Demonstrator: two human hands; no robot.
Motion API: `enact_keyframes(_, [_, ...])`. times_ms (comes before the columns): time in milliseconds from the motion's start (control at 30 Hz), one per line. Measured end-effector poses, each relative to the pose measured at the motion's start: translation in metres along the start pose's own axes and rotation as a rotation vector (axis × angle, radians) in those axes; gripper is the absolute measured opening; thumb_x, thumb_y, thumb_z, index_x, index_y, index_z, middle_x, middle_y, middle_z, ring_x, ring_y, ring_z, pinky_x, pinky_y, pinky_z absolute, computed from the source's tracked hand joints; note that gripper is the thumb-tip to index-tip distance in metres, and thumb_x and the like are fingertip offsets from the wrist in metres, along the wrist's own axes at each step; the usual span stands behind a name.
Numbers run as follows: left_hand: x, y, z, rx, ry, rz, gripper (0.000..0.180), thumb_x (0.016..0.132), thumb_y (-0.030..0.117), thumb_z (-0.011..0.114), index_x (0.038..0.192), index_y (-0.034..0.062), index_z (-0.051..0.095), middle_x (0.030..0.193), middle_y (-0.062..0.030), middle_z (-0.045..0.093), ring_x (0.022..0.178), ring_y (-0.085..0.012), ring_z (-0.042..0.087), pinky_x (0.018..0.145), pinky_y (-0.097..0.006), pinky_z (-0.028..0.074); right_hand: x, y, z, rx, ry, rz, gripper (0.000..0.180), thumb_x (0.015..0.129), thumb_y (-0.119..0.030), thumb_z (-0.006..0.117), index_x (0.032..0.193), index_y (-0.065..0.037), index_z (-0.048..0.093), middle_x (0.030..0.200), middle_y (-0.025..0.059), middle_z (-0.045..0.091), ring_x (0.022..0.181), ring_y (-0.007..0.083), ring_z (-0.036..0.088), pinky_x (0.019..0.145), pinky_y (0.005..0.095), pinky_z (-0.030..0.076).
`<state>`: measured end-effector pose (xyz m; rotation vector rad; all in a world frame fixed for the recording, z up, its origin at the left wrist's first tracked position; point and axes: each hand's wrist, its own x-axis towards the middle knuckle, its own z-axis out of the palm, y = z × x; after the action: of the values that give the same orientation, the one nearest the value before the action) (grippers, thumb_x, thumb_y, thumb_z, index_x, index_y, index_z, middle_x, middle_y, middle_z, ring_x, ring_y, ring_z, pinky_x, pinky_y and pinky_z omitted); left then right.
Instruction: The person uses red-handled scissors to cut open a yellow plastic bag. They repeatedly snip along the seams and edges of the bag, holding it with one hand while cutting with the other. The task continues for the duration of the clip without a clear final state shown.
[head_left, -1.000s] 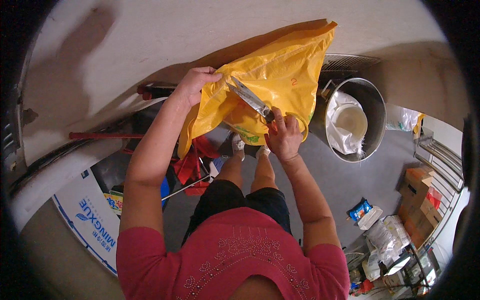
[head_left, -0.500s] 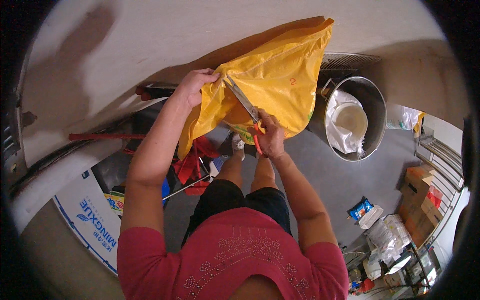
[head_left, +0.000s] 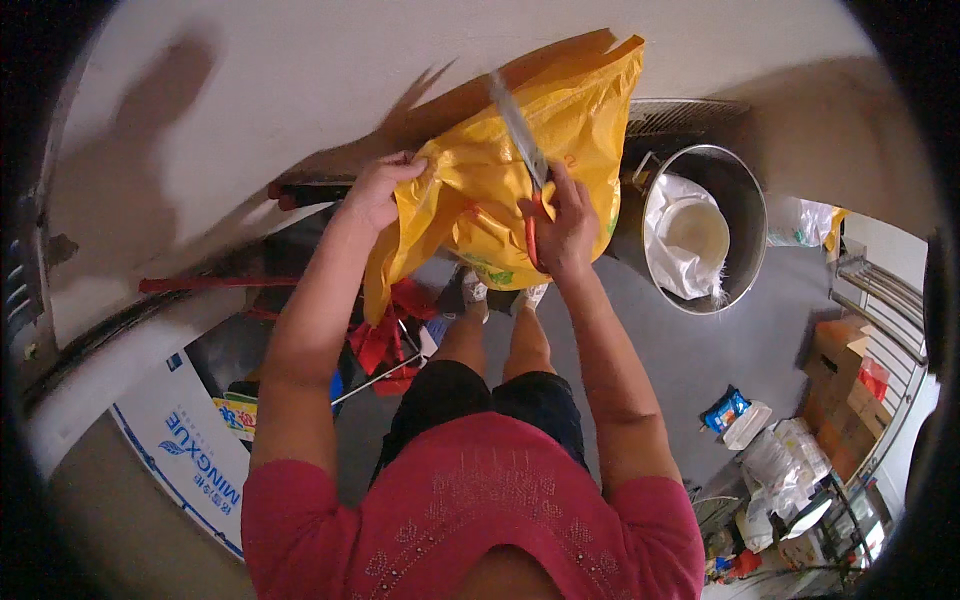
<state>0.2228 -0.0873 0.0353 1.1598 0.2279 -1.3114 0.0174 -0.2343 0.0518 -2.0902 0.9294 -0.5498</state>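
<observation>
A large yellow woven sack (head_left: 590,110) hangs in front of me, its surface creased and its upper corner pointing to the far right. My left hand (head_left: 377,192) pinches the sack's left edge between thumb and fingers. In my right hand (head_left: 567,222) is a pair of scissors (head_left: 518,125) with orange-red handles. The blades point up and away, over the front of the sack, and look nearly together. They are slightly blurred, and I cannot tell whether they touch the sack.
To the right stands a tall metal pot (head_left: 752,225) holding a white sack and a pale bowl (head_left: 697,235). A cardboard box (head_left: 835,375) and plastic bags (head_left: 785,470) lie farther right. Red folded things (head_left: 385,350) and a white-blue panel (head_left: 185,440) are on the left.
My right hand has moved up and to the right, lifting the scissors off the sack's left edge. The blades have come closer together. My left hand still grips the edge, slightly lower.
</observation>
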Motion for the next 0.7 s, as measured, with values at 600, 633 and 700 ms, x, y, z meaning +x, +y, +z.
enact_keyframes(600, [-0.004,0.005,-0.006,0.064,-0.094,0.098,0.01,0.085,0.004,0.057,0.095,0.0055,0.056,0.092,-0.0035,0.06,0.086,-0.0151,0.059,0.079,-0.03,0.048,-0.071,0.029,0.013,-0.285,-0.051,-0.115,0.052,0.063,-0.013,0.073,0.112,-0.019,0.057,0.078,0.0059,0.052,0.07,0.0254,0.056,0.058,0.037,0.046])
enact_keyframes(633, [-0.004,0.005,-0.006,0.063,-0.098,0.099,0.009,0.085,0.004,0.057,0.094,0.0055,0.056,0.092,-0.0035,0.06,0.086,-0.0152,0.059,0.079,-0.03,0.048,-0.071,0.029,0.014,-0.295,-0.054,-0.111,0.053,0.063,-0.013,0.073,0.113,-0.019,0.057,0.078,0.0058,0.052,0.07,0.0252,0.056,0.058,0.0369,0.046])
enact_keyframes(700, [-0.005,0.005,-0.005,0.059,-0.102,0.1,0.009,0.085,0.004,0.057,0.094,0.0056,0.057,0.092,-0.0035,0.061,0.086,-0.0152,0.059,0.079,-0.029,0.048,-0.073,0.033,0.015,-0.305,-0.06,-0.131,0.054,0.065,-0.016,0.073,0.115,-0.021,0.054,0.079,0.0064,0.049,0.071,0.0246,0.054,0.055,0.0369,0.045])
